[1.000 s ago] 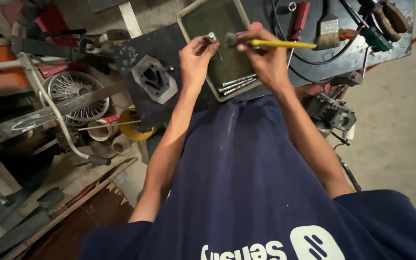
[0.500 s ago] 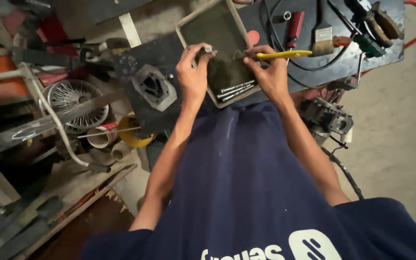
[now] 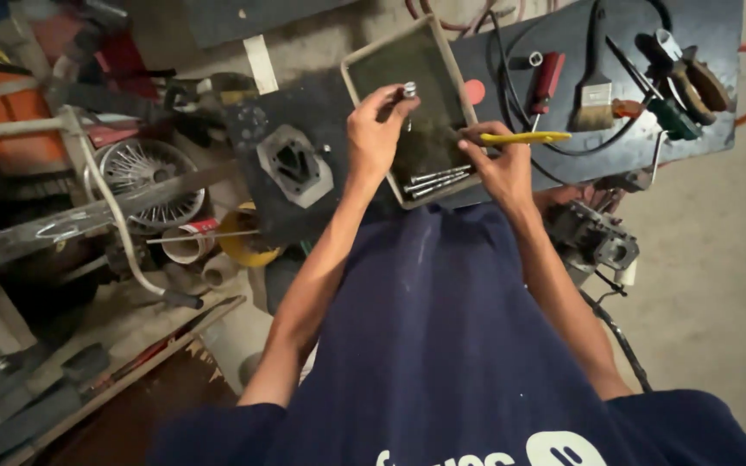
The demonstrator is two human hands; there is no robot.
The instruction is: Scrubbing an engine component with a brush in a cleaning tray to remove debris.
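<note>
My left hand [image 3: 375,131] pinches a small silver metal part [image 3: 408,91] above a rectangular metal tray [image 3: 383,52] of dark liquid. My right hand [image 3: 501,164] holds a thin yellow-handled tool [image 3: 527,137] over the tray's right rim; its tip is hidden by the fingers. Several long silver bolts [image 3: 439,179] lie in the tray's near corner, between my two hands. The tray sits on a dark board [image 3: 511,34].
A grey engine part [image 3: 295,164] lies left of the tray. A red-handled tool [image 3: 547,79], a paintbrush [image 3: 595,82] and black cable rest on the board at right. A spoked wheel [image 3: 150,177], pipes and scrap crowd the left. A small engine piece [image 3: 596,237] sits by my right arm.
The view has shifted, so the tray and board now sit lower and more central. My right hand has drawn the yellow-handled tool down toward the tray's right rim. My left hand still pinches the silver part.
</note>
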